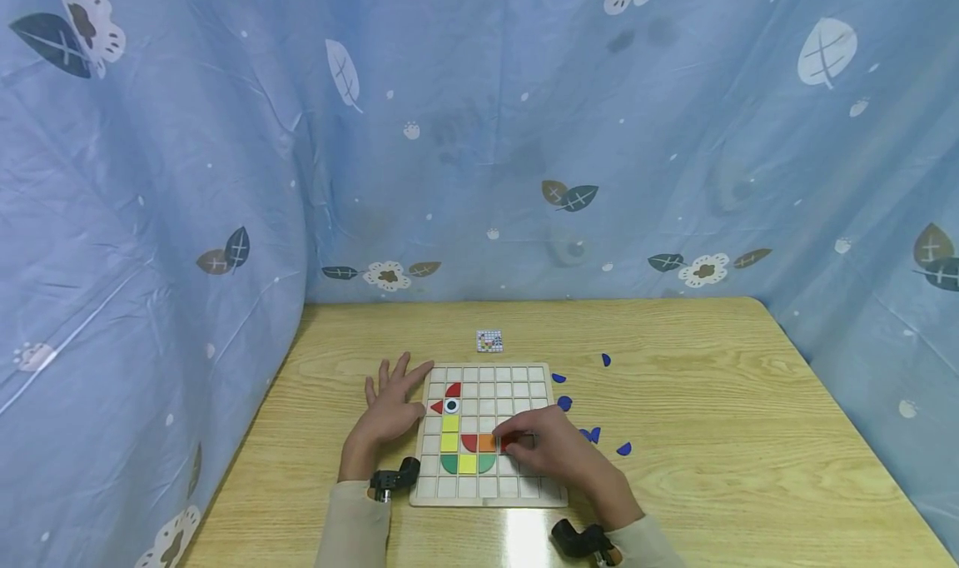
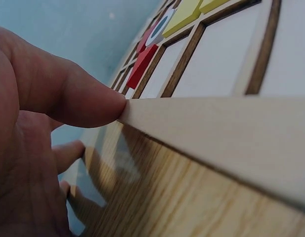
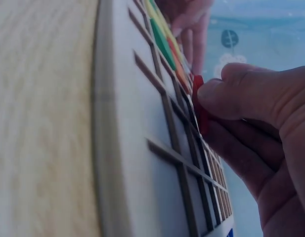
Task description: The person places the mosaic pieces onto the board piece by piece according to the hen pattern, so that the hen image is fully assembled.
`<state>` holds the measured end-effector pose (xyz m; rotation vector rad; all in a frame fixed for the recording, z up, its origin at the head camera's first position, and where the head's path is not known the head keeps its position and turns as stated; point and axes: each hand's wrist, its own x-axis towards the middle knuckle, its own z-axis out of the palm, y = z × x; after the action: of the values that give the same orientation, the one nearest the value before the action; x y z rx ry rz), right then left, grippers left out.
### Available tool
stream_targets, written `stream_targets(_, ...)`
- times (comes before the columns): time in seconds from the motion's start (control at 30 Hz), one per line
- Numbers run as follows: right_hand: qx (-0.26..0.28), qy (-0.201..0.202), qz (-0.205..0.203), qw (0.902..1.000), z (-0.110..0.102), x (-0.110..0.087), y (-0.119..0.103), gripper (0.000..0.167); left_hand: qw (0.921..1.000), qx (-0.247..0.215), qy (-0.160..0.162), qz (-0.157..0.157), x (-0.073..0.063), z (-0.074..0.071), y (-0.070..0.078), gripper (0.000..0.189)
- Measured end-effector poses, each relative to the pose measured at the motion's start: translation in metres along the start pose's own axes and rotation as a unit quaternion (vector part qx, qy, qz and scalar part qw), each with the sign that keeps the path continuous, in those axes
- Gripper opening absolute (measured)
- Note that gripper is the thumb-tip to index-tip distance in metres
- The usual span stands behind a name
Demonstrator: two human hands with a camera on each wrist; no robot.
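Placing of a coloured piece on a gridded board, lower centre of the head view. The right hand (image 1: 553, 441) pinches a red piece (image 3: 199, 106) between thumb and fingertips, the digits drawn in to little more than the thickness of the piece. The red piece is held over the board (image 1: 489, 502), at the cell immediately right of the orange piece (image 1: 487, 443); whether it touches the cell floor cannot be told. The left hand (image 1: 390, 416), left of the board, holds nothing within its grasp: its fingers are spread and its thumb rests against the board's side, apparently steadying it. The step in hand is judged to be the seating of the red piece in the row that already bears the orange piece and a red quarter-round (image 1: 469, 442). The next move would call for squaring the piece to the cell walls, pressing it flat, and only then loosening the pinch, without nudging its neighbours. Blue pieces (image 1: 625, 449) lie on the table, right of the board; a small printed card (image 1: 490, 341) lies beyond its upper edge.
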<state>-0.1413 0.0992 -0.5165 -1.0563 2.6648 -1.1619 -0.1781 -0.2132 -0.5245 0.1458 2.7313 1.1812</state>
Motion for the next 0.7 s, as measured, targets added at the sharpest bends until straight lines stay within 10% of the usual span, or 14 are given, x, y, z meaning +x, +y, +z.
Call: stream_targets(0.7,-0.043,0.010,0.000,0.9990,0.0103,0.0027,-0.0060,0.027,1.0000,0.003,-0.001,0.000,-0.0003,0.0000,-0.0009,0.085)
